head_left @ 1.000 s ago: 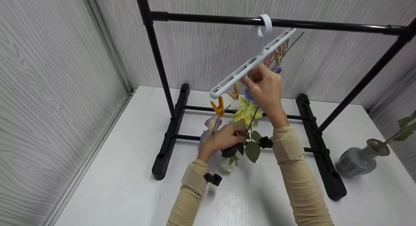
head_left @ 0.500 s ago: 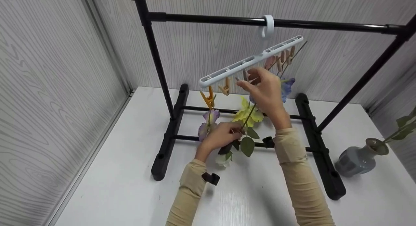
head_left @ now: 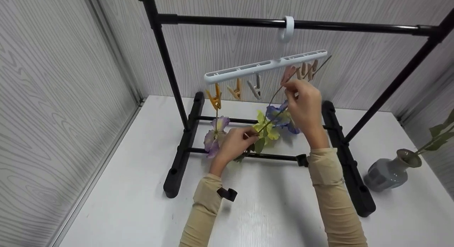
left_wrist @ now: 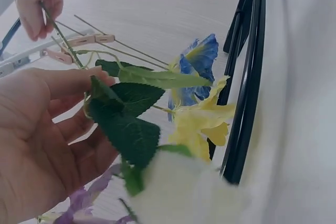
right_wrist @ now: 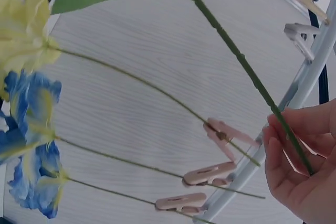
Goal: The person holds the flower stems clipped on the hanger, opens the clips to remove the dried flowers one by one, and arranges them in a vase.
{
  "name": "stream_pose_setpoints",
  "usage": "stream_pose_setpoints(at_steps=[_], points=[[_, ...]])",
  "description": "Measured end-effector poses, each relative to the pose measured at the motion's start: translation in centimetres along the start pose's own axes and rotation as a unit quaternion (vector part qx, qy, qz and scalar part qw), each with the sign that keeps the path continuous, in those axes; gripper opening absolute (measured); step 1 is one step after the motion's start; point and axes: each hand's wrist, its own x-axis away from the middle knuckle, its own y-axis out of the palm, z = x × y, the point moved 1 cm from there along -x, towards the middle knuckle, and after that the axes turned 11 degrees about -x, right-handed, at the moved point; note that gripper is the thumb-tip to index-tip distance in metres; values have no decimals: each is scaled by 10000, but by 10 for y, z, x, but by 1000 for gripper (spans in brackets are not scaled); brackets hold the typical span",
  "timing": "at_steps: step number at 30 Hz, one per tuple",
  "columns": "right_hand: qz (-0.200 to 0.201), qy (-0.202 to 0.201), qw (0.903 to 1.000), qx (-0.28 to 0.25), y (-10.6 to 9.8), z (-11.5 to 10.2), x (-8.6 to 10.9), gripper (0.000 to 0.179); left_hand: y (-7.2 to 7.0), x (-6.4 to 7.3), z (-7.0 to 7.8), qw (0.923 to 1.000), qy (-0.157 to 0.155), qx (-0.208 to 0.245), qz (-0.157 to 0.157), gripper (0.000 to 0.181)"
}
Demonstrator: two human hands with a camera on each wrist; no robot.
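White flower [left_wrist: 184,195] under a white hanger [head_left: 241,70], its leafy stem [right_wrist: 240,57] pinched by the left hand [head_left: 234,144], the bare end gripped by the right hand [head_left: 305,105], clipped yellow flower [head_left: 272,134] and blue flowers [head_left: 278,115] crowding close, black rack [head_left: 230,20] around, grey vase [head_left: 386,174] on the bench [head_left: 120,204]

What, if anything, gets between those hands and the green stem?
Nothing visible does. The left hand pinches the green stem beside its leaves, and the right hand holds its upper end. The yellow flower shows behind the stem in the head view, not in between.
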Motion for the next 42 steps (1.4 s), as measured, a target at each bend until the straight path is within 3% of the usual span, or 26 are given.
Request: stream_pose_setpoints(at_steps=[5,11,18,24,28,33,42], points=[[156,-38,9997,208,-8,6,11,8,-2,-1,-3,9985,61,-24,551,12],[158,171,9987,455,-18,11,30,6,-1,-1,-4,9940,175,-474,970,13],[-511,721,9943,604,-35,8,51,4,2,1,-2,9802,509,-1322,1383,10],[-1080,1212,9852,548,-45,5,65,2,5,2,-2,9723,679,-1630,1531,8],[-1585,1495,9755,300,-45,7,73,3,5,2,-3,9624,770,-1922,1756,7],[-2332,1840,9545,-259,-39,15,84,12,5,2,-5,9509,918,-2186,1988,8],[-3343,1890,9174,-1048,-22,29,99,20,5,4,-5,9445,1002,-2334,2082,11]])
